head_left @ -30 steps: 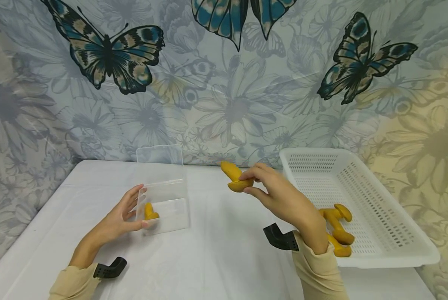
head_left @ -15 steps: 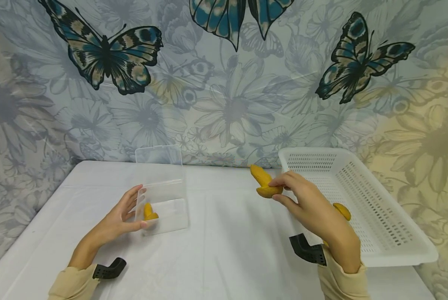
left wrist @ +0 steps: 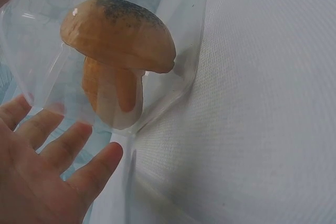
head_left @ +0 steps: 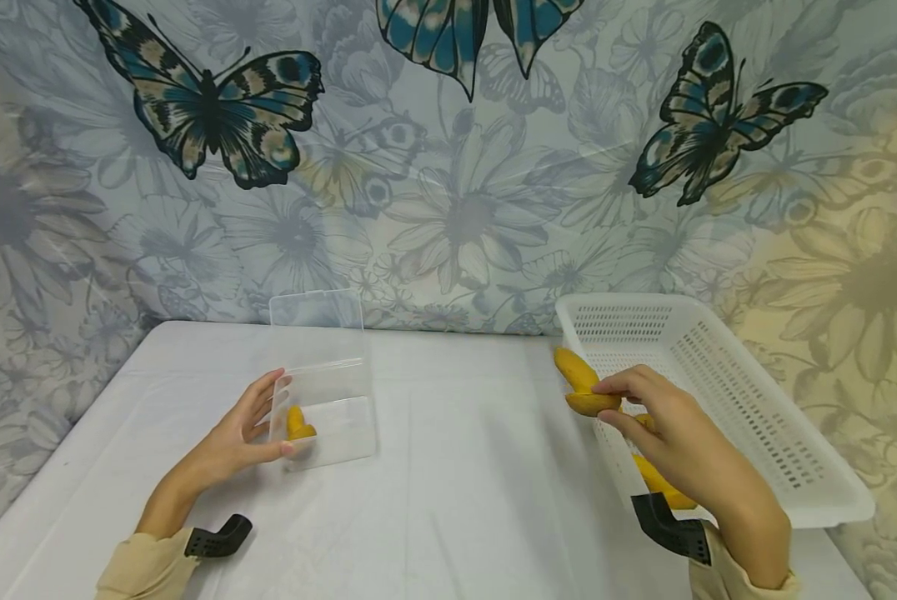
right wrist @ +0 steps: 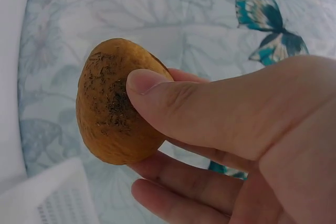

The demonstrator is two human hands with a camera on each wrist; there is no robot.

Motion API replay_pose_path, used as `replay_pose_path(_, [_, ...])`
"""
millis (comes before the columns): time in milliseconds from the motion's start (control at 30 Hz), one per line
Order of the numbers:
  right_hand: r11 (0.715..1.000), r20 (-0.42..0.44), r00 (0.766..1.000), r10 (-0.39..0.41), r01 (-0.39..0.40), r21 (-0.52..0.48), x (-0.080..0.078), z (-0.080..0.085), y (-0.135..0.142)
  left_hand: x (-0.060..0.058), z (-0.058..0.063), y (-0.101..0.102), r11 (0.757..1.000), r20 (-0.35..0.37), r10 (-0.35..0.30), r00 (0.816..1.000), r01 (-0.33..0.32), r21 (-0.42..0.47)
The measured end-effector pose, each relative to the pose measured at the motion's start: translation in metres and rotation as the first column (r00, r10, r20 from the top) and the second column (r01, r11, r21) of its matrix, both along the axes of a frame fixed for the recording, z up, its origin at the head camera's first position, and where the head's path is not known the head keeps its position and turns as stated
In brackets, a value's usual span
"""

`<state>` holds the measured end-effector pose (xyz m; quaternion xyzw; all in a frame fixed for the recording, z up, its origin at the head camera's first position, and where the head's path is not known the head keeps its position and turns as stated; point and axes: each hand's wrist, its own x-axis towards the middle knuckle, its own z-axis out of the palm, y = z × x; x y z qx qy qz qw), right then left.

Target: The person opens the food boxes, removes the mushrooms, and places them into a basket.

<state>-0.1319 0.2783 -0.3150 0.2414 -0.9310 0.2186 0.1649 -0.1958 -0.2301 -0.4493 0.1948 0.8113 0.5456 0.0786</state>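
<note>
My right hand pinches a yellow-brown mushroom by its cap, the stem pointing up and away to the left. It is over the near left rim of the white basket. The right wrist view shows the thumb on the dark-speckled cap. My left hand holds the left end of a clear plastic box, thumb at its front and fingers along its side. Inside that box lies another mushroom, its brown cap and paler stem showing through the wall.
More mushrooms lie in the basket, partly hidden by my right hand. The box's clear lid stands raised at the back. Behind the white-covered table hangs a butterfly-and-flower cloth.
My right hand has moved right and toward me with the mushroom, from beside the basket to over its rim. My left hand and the box have stayed in place.
</note>
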Motion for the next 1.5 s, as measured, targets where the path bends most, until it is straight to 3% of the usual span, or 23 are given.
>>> replay_pose_path(200, [0.997, 0.003, 0.998, -0.070, 0.070, 0.014, 0.007, -0.006, 0.024, -0.002, -0.002, 0.001, 1.000, -0.015, -0.010, 1.000, 0.011, 0.016])
replay_pose_path(400, [0.999, -0.132, 0.991, -0.036, 0.035, -0.010, 0.006, -0.019, 0.047, -0.001, -0.003, 0.002, 1.000, -0.020, -0.013, 1.000, 0.014, 0.021])
replay_pose_path(467, [0.999, -0.138, 0.990, -0.042, 0.041, -0.017, 0.005, -0.023, 0.052, -0.001, -0.002, 0.001, 1.000, -0.021, -0.009, 1.000, 0.009, 0.020])
replay_pose_path(867, [0.982, 0.022, 0.982, -0.188, 0.188, -0.016, 0.009, -0.038, 0.079, 0.000, -0.001, 0.002, 1.000, -0.003, -0.008, 1.000, 0.008, 0.029])
replay_pose_path(1067, [0.976, 0.091, 0.972, -0.216, 0.217, -0.004, 0.009, -0.043, 0.085, 0.000, -0.001, 0.002, 1.000, -0.009, -0.010, 1.000, 0.010, 0.028])
replay_pose_path(1333, [0.960, 0.261, 0.924, -0.279, 0.267, 0.081, 0.007, -0.046, 0.088, 0.000, -0.002, 0.000, 0.999, -0.010, -0.014, 1.000, 0.014, 0.040])
replay_pose_path(1500, [0.959, 0.236, 0.930, -0.283, 0.270, 0.085, 0.006, -0.044, 0.086, 0.000, 0.000, 0.000, 1.000, -0.005, -0.005, 1.000, 0.005, 0.029])
